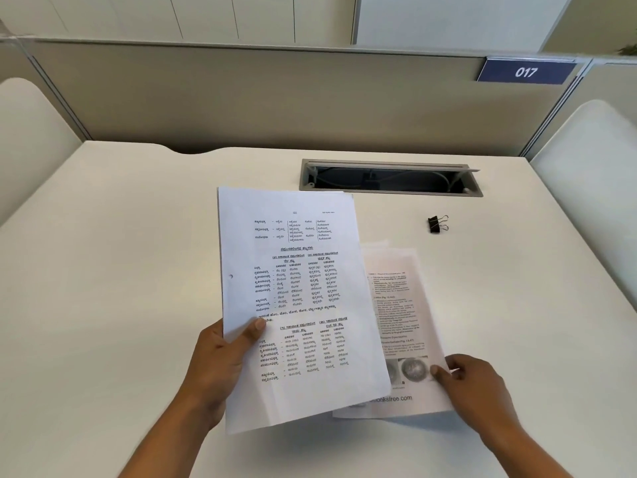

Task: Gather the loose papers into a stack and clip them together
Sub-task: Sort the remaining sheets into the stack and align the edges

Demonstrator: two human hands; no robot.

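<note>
My left hand grips a few printed sheets by their left edge, thumb on top, and holds them lifted above the white desk. To their right, more printed papers lie partly under the held sheets. My right hand pinches the right edge of these lower papers near their bottom corner. A black binder clip lies on the desk beyond the papers, to the right, touching neither hand.
An open grey cable tray is sunk into the desk behind the papers. A beige partition with a blue "017" sign closes the back. Chair backs stand at both sides.
</note>
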